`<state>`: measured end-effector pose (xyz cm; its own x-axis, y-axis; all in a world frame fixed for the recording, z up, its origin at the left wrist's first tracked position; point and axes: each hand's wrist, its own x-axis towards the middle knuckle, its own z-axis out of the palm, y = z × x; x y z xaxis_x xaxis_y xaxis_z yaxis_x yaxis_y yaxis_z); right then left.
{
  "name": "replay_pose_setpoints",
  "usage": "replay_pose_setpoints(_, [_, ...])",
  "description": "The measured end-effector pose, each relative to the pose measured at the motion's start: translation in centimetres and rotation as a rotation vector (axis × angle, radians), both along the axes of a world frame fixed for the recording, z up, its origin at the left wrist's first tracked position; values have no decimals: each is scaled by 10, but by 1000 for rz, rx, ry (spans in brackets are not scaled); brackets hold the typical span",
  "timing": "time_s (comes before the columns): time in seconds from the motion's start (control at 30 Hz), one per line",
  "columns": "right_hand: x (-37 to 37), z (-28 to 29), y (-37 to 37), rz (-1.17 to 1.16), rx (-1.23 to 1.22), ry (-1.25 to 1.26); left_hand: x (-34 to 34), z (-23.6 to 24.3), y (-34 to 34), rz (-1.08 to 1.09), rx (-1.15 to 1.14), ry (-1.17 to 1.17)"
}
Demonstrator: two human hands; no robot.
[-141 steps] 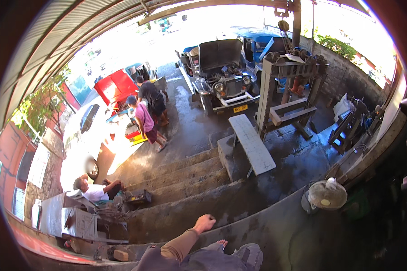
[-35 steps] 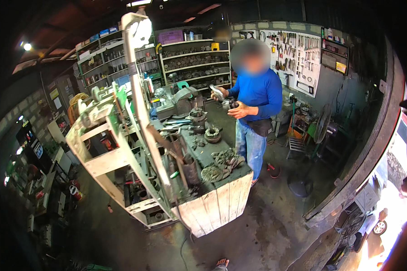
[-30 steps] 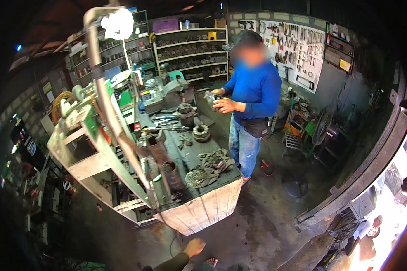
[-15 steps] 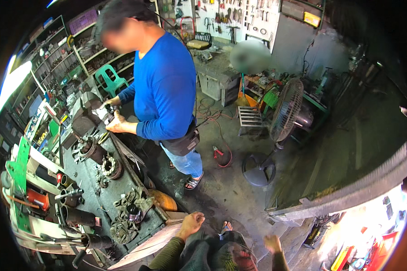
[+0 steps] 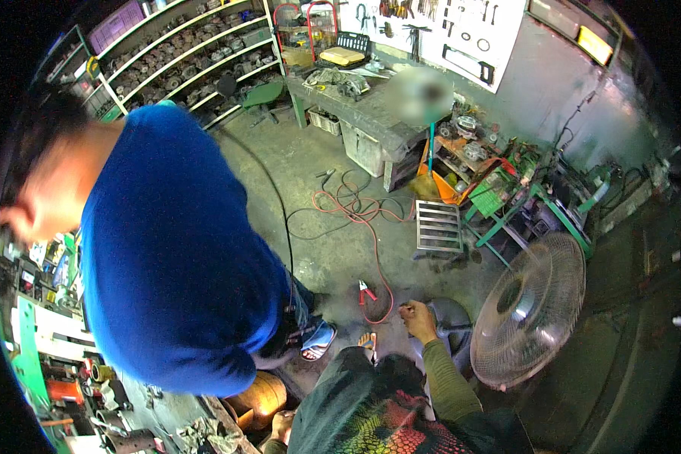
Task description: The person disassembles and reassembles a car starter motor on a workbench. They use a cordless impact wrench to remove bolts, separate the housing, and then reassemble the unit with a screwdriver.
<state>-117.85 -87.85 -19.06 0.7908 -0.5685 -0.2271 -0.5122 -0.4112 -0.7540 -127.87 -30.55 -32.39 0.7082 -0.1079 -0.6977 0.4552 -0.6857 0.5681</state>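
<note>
My right hand (image 5: 420, 321) swings forward over the floor, in front of the fan's base. Its fingers are curled in, and nothing shows between them. Low in the picture my left hand (image 5: 282, 426) hangs beside my dark shirt, close to a rounded orange-yellow object (image 5: 266, 399) by the workbench. Its fingers are small and partly hidden, so whether it is open or closed cannot be made out. Neither hand visibly touches anything. Close on my left, a person in a blue long-sleeved top (image 5: 170, 250) leans over the bench.
A standing fan (image 5: 530, 310) is close on my right. Red-handled clamps (image 5: 367, 292) and a red cable (image 5: 376, 253) lie on the floor ahead. Beyond are a slatted metal stool (image 5: 439, 227), a green plastic crate (image 5: 492, 191), a heavy workbench (image 5: 371, 113) and parts shelves (image 5: 193, 64).
I have moved forward, so the person in blue and the fan are much nearer. My right hand has swung up and ahead; my left hand has dropped back beside me.
</note>
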Motion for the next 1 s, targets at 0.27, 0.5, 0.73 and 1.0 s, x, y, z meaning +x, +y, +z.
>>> replay_pose_setpoints(0.27, [35,-150,-145,-450,1017,-215,335,78,-288,-120,-130,-213])
replay_pose_setpoints(0.5, [39,-145,-155,-374,768,526,550,113,-477,-219,-233,-207])
replay_pose_setpoints(0.73, [222,-139,-231,438,-14,474,686,56,-531,-223,-212,-95])
replay_pose_setpoints(1.0, [462,-68,-293,-141,664,417,634,64,-324,151,109,2])
